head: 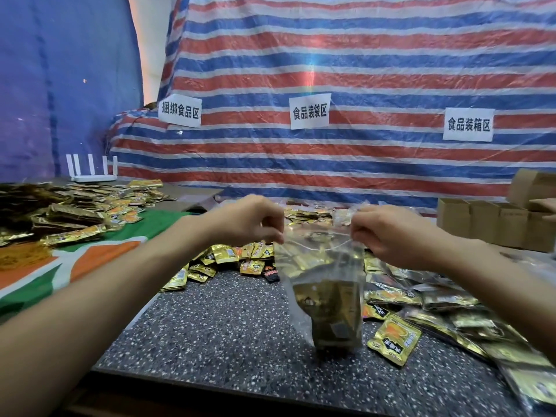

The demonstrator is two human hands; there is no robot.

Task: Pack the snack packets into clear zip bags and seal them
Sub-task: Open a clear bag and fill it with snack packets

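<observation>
clear bag (323, 284) hangs upright below both hands, long axis vertical, mouth up, base on the counter (228, 326). left hand (249, 219) and right hand (388, 233) pinch its top corners. packets (328, 311) sit inside.

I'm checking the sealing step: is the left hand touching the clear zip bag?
Touching. The head view shows the left hand pinching the clear zip bag at one top corner; the right hand pinches the other.
</observation>
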